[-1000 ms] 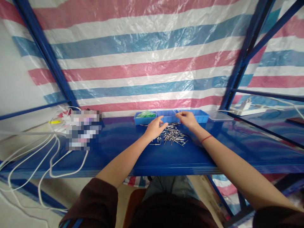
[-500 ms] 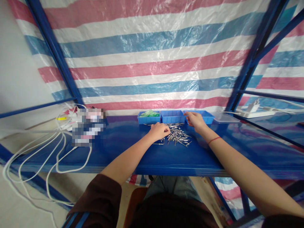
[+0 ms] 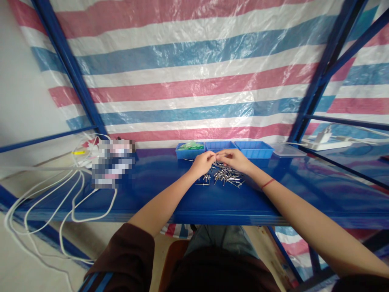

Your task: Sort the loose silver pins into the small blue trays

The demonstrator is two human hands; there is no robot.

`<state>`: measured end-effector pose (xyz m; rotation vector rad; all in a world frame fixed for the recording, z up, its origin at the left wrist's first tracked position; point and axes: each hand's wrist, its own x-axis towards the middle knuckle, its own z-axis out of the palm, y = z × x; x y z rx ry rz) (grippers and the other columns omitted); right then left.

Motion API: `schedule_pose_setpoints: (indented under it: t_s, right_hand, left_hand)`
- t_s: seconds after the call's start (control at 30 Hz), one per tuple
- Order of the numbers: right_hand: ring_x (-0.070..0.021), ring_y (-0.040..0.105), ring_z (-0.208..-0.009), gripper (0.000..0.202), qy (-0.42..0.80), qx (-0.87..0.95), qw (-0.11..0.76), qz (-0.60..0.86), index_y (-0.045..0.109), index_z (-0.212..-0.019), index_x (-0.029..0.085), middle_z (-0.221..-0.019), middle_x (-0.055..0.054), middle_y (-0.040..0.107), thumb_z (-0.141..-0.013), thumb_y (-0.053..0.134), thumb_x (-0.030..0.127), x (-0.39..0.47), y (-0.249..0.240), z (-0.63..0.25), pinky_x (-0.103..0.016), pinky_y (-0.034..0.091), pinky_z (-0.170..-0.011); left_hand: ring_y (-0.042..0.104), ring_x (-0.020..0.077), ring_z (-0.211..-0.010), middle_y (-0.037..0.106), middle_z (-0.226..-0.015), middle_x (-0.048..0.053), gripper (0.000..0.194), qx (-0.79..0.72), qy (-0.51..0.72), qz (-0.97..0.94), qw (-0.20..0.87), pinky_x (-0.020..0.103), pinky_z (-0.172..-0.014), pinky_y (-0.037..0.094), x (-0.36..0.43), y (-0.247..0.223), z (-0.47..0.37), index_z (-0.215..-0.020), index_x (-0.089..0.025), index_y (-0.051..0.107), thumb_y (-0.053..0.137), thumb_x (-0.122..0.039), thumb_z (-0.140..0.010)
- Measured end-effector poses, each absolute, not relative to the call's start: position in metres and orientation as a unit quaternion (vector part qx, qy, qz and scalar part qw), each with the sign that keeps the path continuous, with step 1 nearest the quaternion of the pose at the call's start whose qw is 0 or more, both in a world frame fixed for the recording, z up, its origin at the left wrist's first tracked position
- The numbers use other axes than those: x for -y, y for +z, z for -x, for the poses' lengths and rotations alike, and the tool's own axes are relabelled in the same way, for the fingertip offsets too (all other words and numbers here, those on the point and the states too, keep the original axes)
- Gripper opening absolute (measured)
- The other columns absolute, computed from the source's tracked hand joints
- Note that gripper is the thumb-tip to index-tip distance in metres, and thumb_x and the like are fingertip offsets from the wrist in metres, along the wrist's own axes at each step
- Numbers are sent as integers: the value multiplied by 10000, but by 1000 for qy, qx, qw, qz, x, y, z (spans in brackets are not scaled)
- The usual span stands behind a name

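Several silver blind rivets (image 3: 228, 175) lie in a loose pile on the blue tabletop. Over the pile's far edge, the fingertips of my left hand (image 3: 204, 163) and my right hand (image 3: 234, 159) meet. Both hands are closed in a pinch. Whatever is between the fingers is too small and hidden to make out. A single rivet (image 3: 203, 184) lies apart at the pile's near left. Just behind the hands stands the middle blue bin (image 3: 223, 145), partly covered by them.
Left of it, a blue bin (image 3: 186, 155) holds green plastic pieces (image 3: 193, 145); another blue bin (image 3: 258, 152) stands right. A clear lid (image 3: 290, 150) lies beyond it. White cables (image 3: 80, 194) hang at the left; a power strip (image 3: 326, 142) sits far right.
My right hand has come left from the right-hand bin to meet my left hand. My left hand has risen slightly away from me, its fingers still pinched.
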<state>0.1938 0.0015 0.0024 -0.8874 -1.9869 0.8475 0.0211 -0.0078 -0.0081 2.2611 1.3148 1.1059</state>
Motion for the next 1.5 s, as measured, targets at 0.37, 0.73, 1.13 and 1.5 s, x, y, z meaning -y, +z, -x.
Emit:
schedule_pose_setpoints:
  t_s: [0.37, 0.73, 1.13, 1.5]
  right_hand:
    - [-99, 506, -528, 345, 305, 730, 485, 372, 651, -750, 131, -673, -42, 647, -657, 657, 462, -3, 5, -190, -243, 414, -515]
    - [-128, 540, -605, 278, 225, 757, 483, 378, 683, -784, 137, -753, -57, 676, -702, 608, 392, -6, 4, -193, -271, 440, -585]
    - [-78, 363, -378, 231, 269, 521, 603, 541, 544, -597, 161, -425, 36, 418, -707, 580, 361, -35, 5, -230, -226, 309, -384]
    - [-303, 495, -1047, 397, -129, 721, 337, 591, 606, -1147, 252, -1126, -88, 613, -785, 510, 387, -50, -3, -246, -438, 385, -852]
  left_hand:
    - [629, 156, -828, 686, -909, 75, 231, -387, 426, -765, 289, 303, -818, 471, -1, -17, -27, -935, -129, 619, 503, -297, -826]
    - [616, 145, -839, 654, -928, 65, 145, -436, 497, -729, 180, 267, -780, 484, 5, -8, -26, -866, -143, 606, 578, -256, -779]
    - [563, 187, -962, 641, -972, 71, 296, -468, 426, -774, 12, 322, -915, 410, 3, -6, -15, -1122, -162, 543, 429, -288, -880]
    - [367, 250, -1185, 513, -1264, 86, 408, -588, 249, -759, -128, 403, -984, 328, -5, -10, 4, -1275, -174, 462, 347, -192, -884]
